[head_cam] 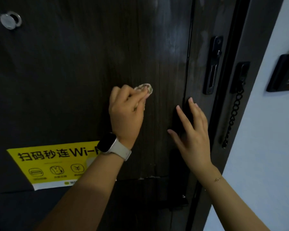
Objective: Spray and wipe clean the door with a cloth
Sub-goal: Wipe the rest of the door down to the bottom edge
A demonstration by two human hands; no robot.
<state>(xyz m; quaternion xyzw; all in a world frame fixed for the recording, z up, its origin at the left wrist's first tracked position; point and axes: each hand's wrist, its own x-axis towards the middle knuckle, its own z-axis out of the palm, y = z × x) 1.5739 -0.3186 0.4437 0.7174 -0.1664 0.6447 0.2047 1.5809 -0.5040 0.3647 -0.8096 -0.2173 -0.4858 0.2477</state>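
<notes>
Left hand [126, 109] pinches a small wadded cloth [144, 88] between thumb and curled fingers, pressing it flat to the dark wood-grain door [65, 72] — a bunched pad likely concentrates pressure on one spot. Cloth sits mid-panel, just left of the vertical groove, above the wrist; it is too crumpled to give a clear long axis, though the exposed lobe points up and right, toward the latch side. A smartwatch [113, 145] is on that wrist.

Right hand [193, 130] is open, fingers straight and spread, tips at the door edge over the dark handle plate [178, 140] — judged a brace to steady the door against the wiping push. Door's long axis runs vertical; grain follows it.

Further out: yellow Wi-Fi sticker [53, 164] lower left, peephole [11, 20] upper left, chain lock [234, 112] on the frame. No spray bottle in view.
</notes>
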